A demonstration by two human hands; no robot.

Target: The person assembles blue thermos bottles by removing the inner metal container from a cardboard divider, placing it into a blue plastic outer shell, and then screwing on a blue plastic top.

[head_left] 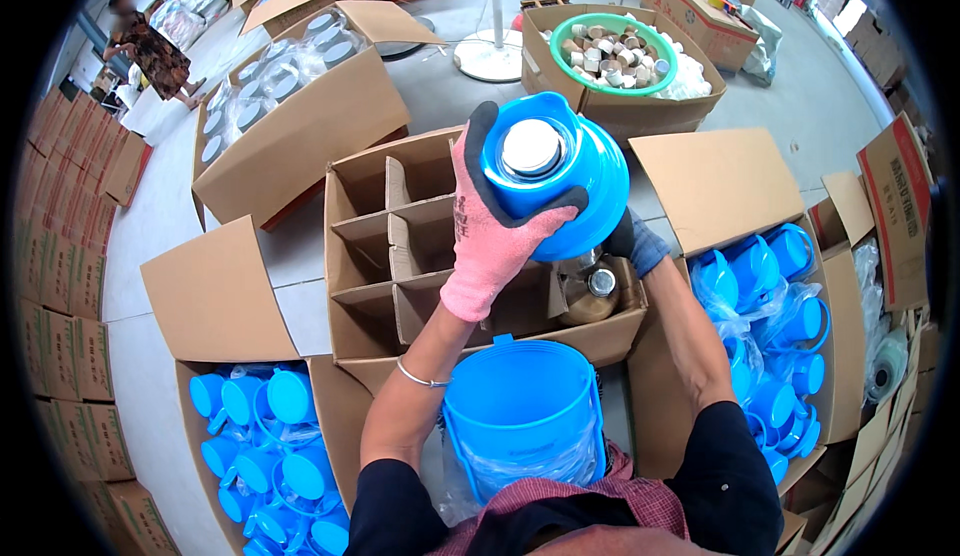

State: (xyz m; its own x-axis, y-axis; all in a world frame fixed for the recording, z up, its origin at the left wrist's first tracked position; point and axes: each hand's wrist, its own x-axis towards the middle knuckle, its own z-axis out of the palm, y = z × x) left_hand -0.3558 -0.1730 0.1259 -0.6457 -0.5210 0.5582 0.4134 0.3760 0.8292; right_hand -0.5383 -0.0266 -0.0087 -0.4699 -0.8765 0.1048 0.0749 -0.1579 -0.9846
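My left hand, in a pink glove with dark fingers, is closed around a blue thermos jug with a spout and a pale round piece at its mouth. The jug is held above a divided cardboard box, its mouth tilted towards me. My right hand, in a blue and dark glove, grips the jug from below at the right; most of its fingers are hidden behind it. Beneath it, a brownish bottle-shaped flask with a silvery neck sits in a compartment. Nearest my body stands a blue bucket with plastic film in it.
Open boxes of blue jug parts and blue handled parts flank me. Farther off are a carton of silvery round-topped pieces and a green basin of small caps. Cartons are stacked left; a person stands far left.
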